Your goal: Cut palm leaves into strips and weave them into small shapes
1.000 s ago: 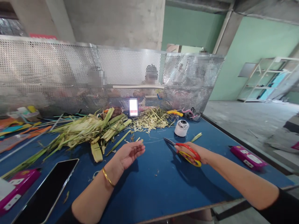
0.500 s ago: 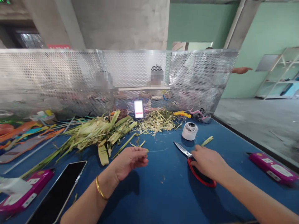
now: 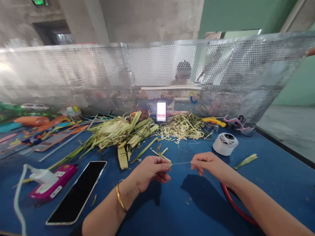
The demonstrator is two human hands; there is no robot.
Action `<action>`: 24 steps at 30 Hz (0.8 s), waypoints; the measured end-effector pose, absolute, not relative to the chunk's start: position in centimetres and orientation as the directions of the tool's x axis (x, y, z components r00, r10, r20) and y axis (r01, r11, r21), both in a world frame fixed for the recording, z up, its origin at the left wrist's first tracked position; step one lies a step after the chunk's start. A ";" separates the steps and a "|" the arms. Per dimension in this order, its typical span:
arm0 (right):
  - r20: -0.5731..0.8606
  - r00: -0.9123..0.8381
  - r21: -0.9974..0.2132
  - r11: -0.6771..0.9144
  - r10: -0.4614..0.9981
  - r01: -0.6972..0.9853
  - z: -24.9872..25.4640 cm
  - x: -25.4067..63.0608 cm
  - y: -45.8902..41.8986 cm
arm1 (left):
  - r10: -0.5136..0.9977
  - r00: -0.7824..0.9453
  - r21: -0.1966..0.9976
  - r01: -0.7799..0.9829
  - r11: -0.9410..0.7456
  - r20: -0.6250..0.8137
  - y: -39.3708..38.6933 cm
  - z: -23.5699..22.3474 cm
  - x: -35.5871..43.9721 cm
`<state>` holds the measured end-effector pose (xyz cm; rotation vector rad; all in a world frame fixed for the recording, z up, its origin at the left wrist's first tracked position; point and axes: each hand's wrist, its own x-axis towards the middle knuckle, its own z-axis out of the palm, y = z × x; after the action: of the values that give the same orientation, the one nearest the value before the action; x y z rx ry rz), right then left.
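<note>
Thin white thread (image 3: 181, 163), nearly straight between 2 pinches
Left hand (image 3: 153, 169) and right hand (image 3: 209, 164) each grasp it, probably for tension.

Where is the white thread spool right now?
In the head view, the white thread spool stands right of centre, just beyond the right hand.

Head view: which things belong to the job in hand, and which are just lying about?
Likely in the job: thread, stretched between left hand and right hand; spool; leaves; red handle, rest hidden.

Seemingly lying about: black phone; power strip; yellow object.
</note>
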<state>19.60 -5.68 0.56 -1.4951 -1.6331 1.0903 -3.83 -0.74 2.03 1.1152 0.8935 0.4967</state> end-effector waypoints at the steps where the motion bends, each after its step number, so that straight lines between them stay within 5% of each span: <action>1: -0.071 -0.109 -0.866 -0.007 0.991 0.499 0.7 20.3 -5.6 | 0.751 0.554 0.918 0.067 0.390 -0.360 -0.6 1.9 -3.8; 3: -0.038 -0.068 -0.708 0.021 0.997 0.705 0.5 21.3 -5.5 | 0.782 0.512 0.917 0.028 0.398 -0.355 -0.5 1.6 -3.6; 7: 0.138 -0.028 -0.177 0.053 0.990 0.983 0.1 21.6 -5.9 | 0.844 0.429 0.927 -0.037 0.374 -0.323 -0.6 1.0 -3.1; 9: 0.274 0.007 -0.122 0.028 0.962 0.992 0.4 20.9 -6.4 | 0.860 0.420 0.940 -0.047 0.339 -0.289 -0.8 0.8 -2.8; 13: 0.480 0.124 -0.461 0.129 0.869 0.878 1.5 18.3 -7.2 | 0.888 0.417 0.976 -0.011 0.219 -0.194 -1.2 0.5 -2.2; 15: 0.372 0.098 -0.686 0.202 0.923 0.699 1.4 16.7 -7.1 | 0.901 0.412 0.989 0.003 0.151 -0.139 -1.4 0.4 -2.0; 17: 0.176 0.077 -0.851 0.113 0.981 0.513 0.9 15.3 -6.8 | 0.907 0.412 0.995 -0.013 0.101 -0.087 -1.6 0.2 -1.8; 20: 0.020 0.066 -0.951 -0.002 0.998 0.311 0.0 13.9 -6.4 | 0.916 0.402 0.999 -0.028 0.033 -0.019 -1.7 0.0 -1.7; 24: -0.007 0.109 -0.982 -0.027 0.994 0.189 -0.4 13.2 -6.4 | 0.925 0.379 0.998 0.040 -0.044 0.025 -1.9 -0.3 -1.7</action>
<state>13.16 -6.36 -0.44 -1.4107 -1.2572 1.0437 -1.68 -1.90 -0.26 1.4287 0.9336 0.9185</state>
